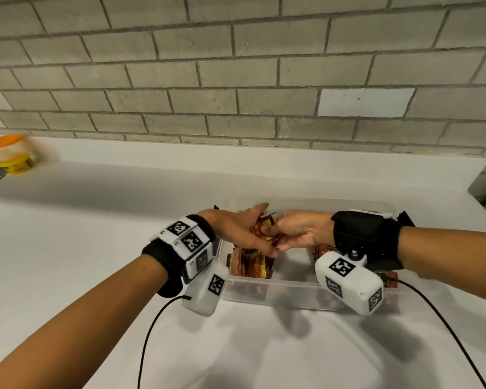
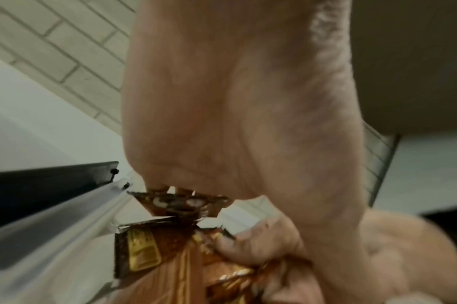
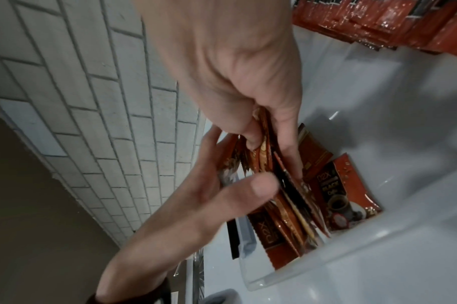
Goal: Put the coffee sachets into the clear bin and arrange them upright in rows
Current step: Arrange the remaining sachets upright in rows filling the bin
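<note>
Head view | clear bin (image 1: 275, 284) | coffee sachets (image 1: 250, 265) upright at both ends

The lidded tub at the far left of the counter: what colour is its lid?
Orange; the tub shows only in the head view, somewhat blurred.

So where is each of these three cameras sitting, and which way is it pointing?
Head: worn on the head, looking forward and down at the clear bin by a brick wall; both forearms, left hand and right hand show.
Left wrist: looks along the left palm at the coffee sachets.
Right wrist: looks along the right hand into the bin; the left hand's fingers enter too.
All three share the held sachets.
</note>
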Motion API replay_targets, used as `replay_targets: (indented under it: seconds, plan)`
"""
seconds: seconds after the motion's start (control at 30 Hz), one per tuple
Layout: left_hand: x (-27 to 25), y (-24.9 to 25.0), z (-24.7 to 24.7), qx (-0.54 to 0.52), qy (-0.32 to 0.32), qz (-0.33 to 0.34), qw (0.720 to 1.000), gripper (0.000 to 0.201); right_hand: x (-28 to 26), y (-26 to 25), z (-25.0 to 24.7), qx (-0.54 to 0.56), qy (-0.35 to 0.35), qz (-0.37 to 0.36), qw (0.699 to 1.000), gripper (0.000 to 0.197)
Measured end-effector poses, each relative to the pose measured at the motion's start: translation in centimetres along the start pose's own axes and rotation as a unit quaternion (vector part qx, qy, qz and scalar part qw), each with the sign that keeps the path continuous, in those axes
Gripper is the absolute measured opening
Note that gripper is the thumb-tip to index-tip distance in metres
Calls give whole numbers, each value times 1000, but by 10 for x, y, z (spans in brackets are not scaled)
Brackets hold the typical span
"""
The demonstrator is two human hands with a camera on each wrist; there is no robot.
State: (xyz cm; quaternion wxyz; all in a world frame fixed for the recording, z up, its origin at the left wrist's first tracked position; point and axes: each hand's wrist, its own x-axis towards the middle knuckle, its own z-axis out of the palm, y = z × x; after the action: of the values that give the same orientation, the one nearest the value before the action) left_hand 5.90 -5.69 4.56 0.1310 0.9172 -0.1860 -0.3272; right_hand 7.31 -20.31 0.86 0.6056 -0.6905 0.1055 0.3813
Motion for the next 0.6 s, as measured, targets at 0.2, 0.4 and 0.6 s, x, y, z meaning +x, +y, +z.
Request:
replay_targets:
  seconds: [0.2, 0.4, 0.6]
  plan:
    - [18, 2, 10, 149, 30, -36, 988, 117, -16, 1, -13, 23, 3, -14, 1000, 8]
    - [20, 7, 6, 136, 24, -60, 989, 116, -22, 7, -29, 26, 14, -16, 999, 14]
    - [15, 0, 3, 116, 17, -74, 990, 72, -26, 13, -46, 35, 46, -20, 998, 23]
